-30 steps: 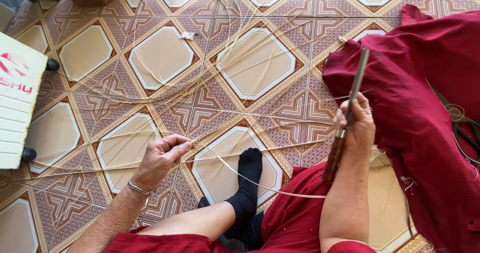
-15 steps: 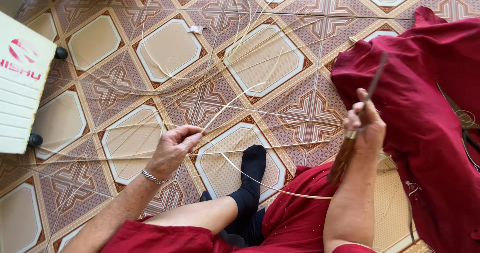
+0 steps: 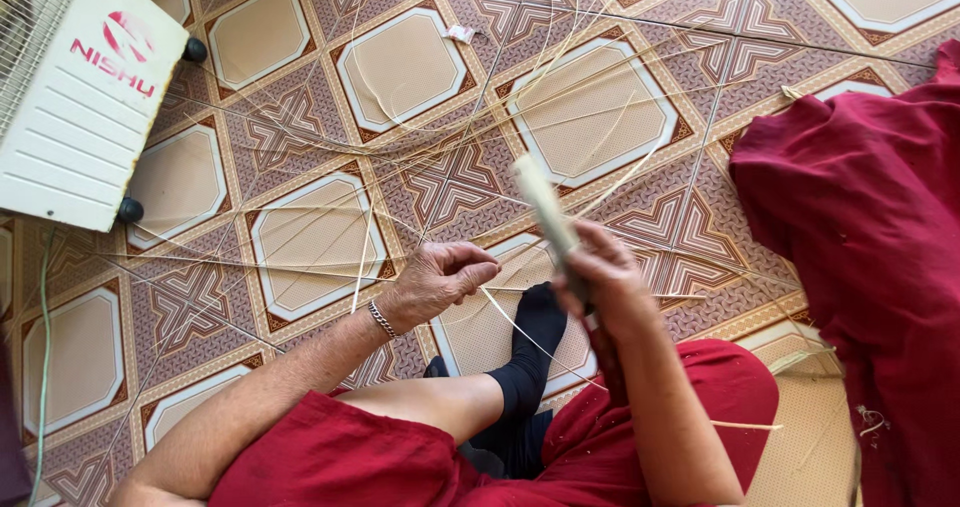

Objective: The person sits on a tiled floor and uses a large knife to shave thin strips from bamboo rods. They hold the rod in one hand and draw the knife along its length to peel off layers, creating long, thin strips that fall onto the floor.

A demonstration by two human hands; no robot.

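Note:
My left hand pinches a thin pale bamboo strip that runs down and to the right across my black-socked foot. A bracelet sits on that wrist. My right hand is closed on a long knife-like blade, blurred, pointing up and to the left. The two hands are close together above my foot. Several long thin strips lie spread over the patterned tile floor in front of me.
A white fan base with black feet stands at the upper left. A heap of dark red cloth lies on the right. My legs in red clothing fill the bottom middle.
My right hand has swung the blade from the far right in toward the left hand. The left hand has stayed on its strip. The view has shifted to the right.

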